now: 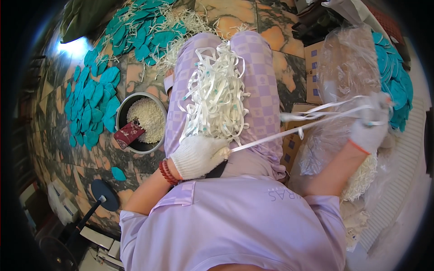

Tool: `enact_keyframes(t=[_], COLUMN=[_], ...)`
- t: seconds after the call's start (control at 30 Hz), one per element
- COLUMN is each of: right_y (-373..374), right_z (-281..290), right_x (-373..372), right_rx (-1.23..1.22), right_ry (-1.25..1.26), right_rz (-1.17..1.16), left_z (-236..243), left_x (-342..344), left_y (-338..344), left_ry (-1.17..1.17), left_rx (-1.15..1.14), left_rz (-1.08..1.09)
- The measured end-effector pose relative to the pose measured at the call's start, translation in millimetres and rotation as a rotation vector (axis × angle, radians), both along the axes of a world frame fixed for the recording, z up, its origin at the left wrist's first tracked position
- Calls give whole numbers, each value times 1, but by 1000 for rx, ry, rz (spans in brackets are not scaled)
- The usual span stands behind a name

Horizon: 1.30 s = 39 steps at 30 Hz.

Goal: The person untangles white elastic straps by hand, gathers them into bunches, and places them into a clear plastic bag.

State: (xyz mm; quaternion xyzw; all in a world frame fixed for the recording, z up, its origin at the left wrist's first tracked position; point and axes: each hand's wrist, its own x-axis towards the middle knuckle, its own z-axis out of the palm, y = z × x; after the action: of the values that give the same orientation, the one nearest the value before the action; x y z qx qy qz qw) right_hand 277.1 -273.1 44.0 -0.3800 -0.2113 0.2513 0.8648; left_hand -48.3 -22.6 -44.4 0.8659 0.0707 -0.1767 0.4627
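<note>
A heap of thin white straps (pixel 219 97), some with small teal bits, lies across my lap. My left hand (pixel 201 156), in a white knit glove, is closed at the heap's near end and pinches a white strap (pixel 266 137). That strap runs taut to the right, up to my raised right hand (pixel 371 125). Also gloved and partly blurred, my right hand has its fingers closed around the strap. Several more loose white strands (pixel 330 108) trail from it toward my right knee.
Teal flat pieces (pixel 92 101) lie in piles on the marbled floor at left. A grey pot (pixel 120 115) holds white beads (pixel 147 119) and a dark red packet (pixel 129 134). On my right are cardboard boxes (pixel 312 74), clear plastic (pixel 346 58) and more teal pieces (pixel 391 74).
</note>
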Motion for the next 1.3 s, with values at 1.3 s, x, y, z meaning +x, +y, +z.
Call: enact_keyframes(t=[1.3], right_y=[85], right_z=[20], right_x=[-137], right_rx=[-474], right_ry=[144], right_rz=[232], left_z=[12], left_x=[46], left_y=[-23], left_ry=[-356], left_rx=[-536], left_rz=[139])
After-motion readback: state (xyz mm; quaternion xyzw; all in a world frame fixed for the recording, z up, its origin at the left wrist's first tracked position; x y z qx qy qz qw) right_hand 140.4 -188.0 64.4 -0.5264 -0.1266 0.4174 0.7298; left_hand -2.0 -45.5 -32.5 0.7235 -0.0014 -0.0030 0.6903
